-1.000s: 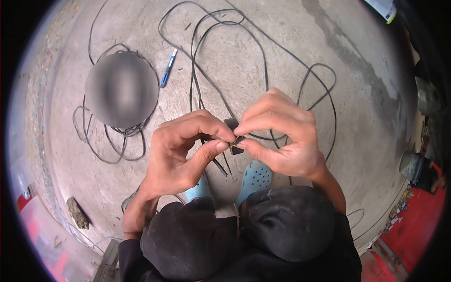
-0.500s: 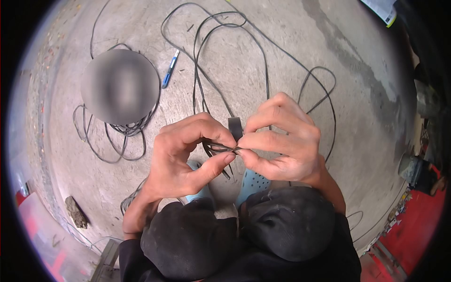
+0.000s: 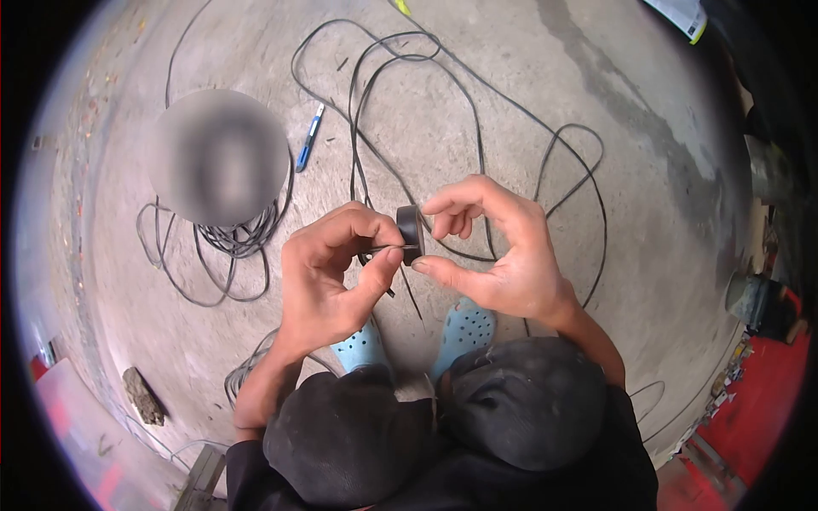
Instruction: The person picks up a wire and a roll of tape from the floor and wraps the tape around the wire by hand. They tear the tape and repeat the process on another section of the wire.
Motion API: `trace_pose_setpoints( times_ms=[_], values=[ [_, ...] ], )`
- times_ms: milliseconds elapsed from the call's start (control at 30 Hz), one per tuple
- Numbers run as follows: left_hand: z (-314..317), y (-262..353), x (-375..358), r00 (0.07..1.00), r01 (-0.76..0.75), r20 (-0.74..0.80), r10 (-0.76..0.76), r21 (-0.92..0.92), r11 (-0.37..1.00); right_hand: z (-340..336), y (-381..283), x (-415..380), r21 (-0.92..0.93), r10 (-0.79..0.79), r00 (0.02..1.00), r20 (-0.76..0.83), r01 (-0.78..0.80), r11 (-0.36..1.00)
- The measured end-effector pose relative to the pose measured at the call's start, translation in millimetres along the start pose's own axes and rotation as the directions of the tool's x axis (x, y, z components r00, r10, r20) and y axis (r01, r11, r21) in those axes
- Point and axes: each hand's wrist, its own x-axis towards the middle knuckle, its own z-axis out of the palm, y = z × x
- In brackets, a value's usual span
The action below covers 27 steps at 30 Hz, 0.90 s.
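My left hand point(image 3: 328, 272) pinches the thin dark cable ends point(image 3: 383, 249) between thumb and forefinger. A roll of black electrical tape point(image 3: 410, 234) stands edge-on right beside those fingertips. My right hand point(image 3: 503, 247) spans the roll, thumb at its lower edge and forefinger at its upper edge; the other fingers are curled back. Loose cable tips point(image 3: 413, 298) hang below the left hand. Where the tape meets the cables is partly hidden by the left fingertips and the roll.
Black cable point(image 3: 482, 128) lies in wide loops over the concrete floor. A blue utility knife point(image 3: 309, 138) lies ahead to the left, near a coiled cable bundle point(image 3: 234, 243) partly covered by a blurred disc. Light blue clogs point(image 3: 469, 328) are below; a stone chunk point(image 3: 142, 396) lies left.
My right hand has left its pinch at the cables and opened wider around the tape roll. The roll has shifted slightly left and down, against the left fingertips.
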Motion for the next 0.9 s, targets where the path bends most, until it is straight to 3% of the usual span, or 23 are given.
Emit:
trace_pose_setpoints(
  times_ms=[67,133,233,333,467,567,767,900],
  values=[
    [0,-6,-1,0.996,0.075,-0.038,-0.077,-0.07,0.995,2,10,-9,0.151,0.254,0.965,0.069,-0.262,0.953],
    [-2,-13,-2,0.997,0.073,-0.017,-0.074,-0.056,0.996,2,23,-17,0.261,0.491,0.839,0.234,-0.541,0.8],
    [3,-17,-5,0.996,0.09,-0.024,-0.091,-0.033,0.995,7,27,-15,0.358,0.594,0.707,0.383,-0.707,0.611],
    [6,-24,-6,0.999,-0.046,0.008,0.045,0.176,0.983,16,32,-13,0.378,0.621,0.696,0.362,-0.718,0.585],
    [12,-29,-8,0.988,-0.145,0.004,0.152,0.335,0.931,21,36,-17,0.46,0.535,0.818,0.209,-0.566,0.684],
    [17,-35,-11,0.988,-0.116,-0.059,0.14,0.309,0.944,26,38,-23,0.351,0.377,0.923,0.074,-0.378,0.857],
    [24,-38,-12,0.98,-0.137,-0.095,0.175,0.315,0.939,21,30,-30,0.298,0.365,0.931,0.014,-0.352,0.887],
    [22,-33,-15,0.987,-0.134,-0.039,0.155,0.336,0.932,12,31,-33,0.324,0.276,0.958,0.077,-0.286,0.902]
  ],
)
